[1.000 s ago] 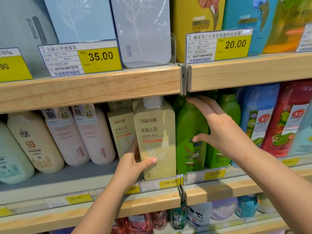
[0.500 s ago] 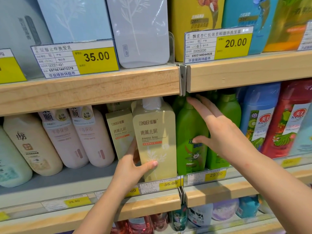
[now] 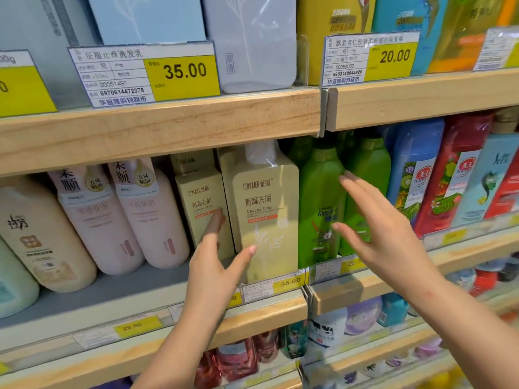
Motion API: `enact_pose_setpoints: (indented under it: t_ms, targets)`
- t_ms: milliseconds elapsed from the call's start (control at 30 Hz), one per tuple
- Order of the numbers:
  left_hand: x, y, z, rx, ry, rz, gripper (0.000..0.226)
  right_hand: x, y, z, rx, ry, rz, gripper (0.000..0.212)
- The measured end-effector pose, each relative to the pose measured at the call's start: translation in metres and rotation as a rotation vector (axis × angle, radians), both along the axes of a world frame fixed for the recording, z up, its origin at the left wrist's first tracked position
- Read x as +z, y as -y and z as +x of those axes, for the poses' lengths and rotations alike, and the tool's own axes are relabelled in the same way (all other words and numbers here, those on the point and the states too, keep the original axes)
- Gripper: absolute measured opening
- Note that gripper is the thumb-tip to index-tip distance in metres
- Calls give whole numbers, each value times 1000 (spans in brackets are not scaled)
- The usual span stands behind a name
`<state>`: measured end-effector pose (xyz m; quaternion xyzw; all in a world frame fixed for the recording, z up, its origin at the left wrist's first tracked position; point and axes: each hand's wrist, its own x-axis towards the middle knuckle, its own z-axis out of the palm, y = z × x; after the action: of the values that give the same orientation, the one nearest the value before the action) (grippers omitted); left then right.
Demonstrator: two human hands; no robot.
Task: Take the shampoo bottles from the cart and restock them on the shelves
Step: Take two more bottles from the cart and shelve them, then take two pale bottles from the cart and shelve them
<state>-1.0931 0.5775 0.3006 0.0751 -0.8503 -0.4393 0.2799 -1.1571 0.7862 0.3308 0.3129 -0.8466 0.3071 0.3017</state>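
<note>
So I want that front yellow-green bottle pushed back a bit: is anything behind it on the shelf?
Yes. A second matching bottle stands directly behind and to the left of the front yellow-green bottle, and the green bottle stands close on its right. The left hand and right hand are open.

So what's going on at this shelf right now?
A person is restocking shampoo on a shop's middle shelf. Both hands are open and hold nothing. The left hand is at the front pale yellow-green Conquer bottle, which stands upright at the shelf edge. The right hand hovers in front of the green bottles.
</note>
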Motion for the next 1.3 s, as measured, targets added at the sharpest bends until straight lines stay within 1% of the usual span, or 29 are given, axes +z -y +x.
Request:
enact_pose_setpoints:
  t_ms: [67,133,200,267,367,500,567,633,733,867,967,1000,1067,1133,1300]
  targets:
    - [-3,-2,9,2,-69,-91,62,-11,-2,9,-6,-22,-33,47]
    - [-6,-4,21,-23,-129,-185,53,-21,-3,21,-15,6,-31,37]
    - [-11,-5,33,-48,-172,-242,47,-28,-3,35,-24,62,3,31]
    - [-16,-7,50,-57,-156,-260,43,-32,-3,48,-14,111,27,28]
    - [-24,-4,76,-15,-176,-288,39,-33,0,68,58,160,41,25]
    - [-37,-9,118,79,-112,-275,45,-45,4,97,107,224,89,26]
    - [-48,-20,153,148,-84,-268,39,-58,1,120,178,250,125,22]
    - [-62,-32,189,187,-50,-256,39,-71,-4,144,245,288,157,20]
    - [-77,-42,236,232,53,-214,40,-86,-9,179,316,383,224,20]
    - [-102,-45,297,322,165,-184,47,-105,-12,220,386,507,319,21]
    - [-116,-50,345,398,239,-152,43,-122,-5,247,459,621,401,24]
    - [-118,-51,358,430,275,-136,38,-125,-2,255,475,655,435,25]
    - [-126,-50,389,489,315,-106,32,-132,11,274,525,701,507,26]
    - [-133,-43,419,569,354,-78,30,-137,31,293,572,722,541,25]
    - [-141,-11,503,761,445,-32,31,-152,99,354,736,756,635,24]
